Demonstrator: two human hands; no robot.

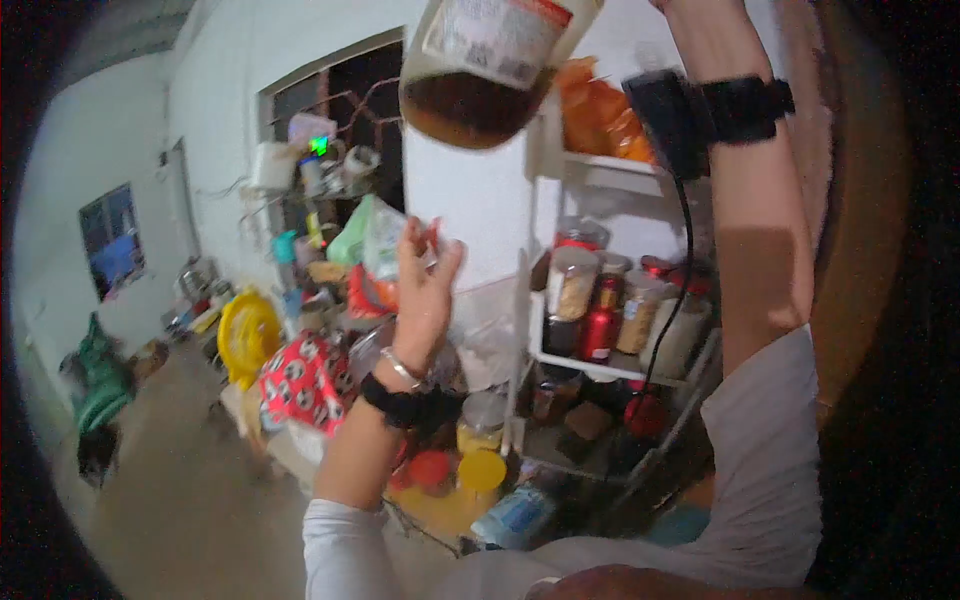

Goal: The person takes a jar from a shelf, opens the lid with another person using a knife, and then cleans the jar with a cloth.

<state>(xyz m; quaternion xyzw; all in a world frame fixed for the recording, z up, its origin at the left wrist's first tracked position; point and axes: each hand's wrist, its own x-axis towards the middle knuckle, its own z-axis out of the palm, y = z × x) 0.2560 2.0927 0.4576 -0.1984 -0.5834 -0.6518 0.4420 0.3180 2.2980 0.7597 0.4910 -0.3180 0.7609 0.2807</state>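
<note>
A bottle of dark brown liquid (472, 105) with a red-and-white label is up in the air at the top of the view, tilted, its upper end cut off. My right hand (695, 8) is raised at the top edge with its fingers out of frame; the bottle appears to hang from it, though the grip itself is hidden. Lower down, my left hand (425, 295) points upward, apart from the bottle. Between its thumb and fingers shows a small red thing (433, 240), too blurred to name. Both wrists wear black straps.
A white shelf rack (610, 368) holds jars, a red bottle (602, 322) and an orange bag (600, 110). On the left stands a cluttered table with a red patterned cloth (303, 378), a yellow basin (248, 335) and lidded jars (482, 470). A black cable (688, 260) hangs from my right wrist.
</note>
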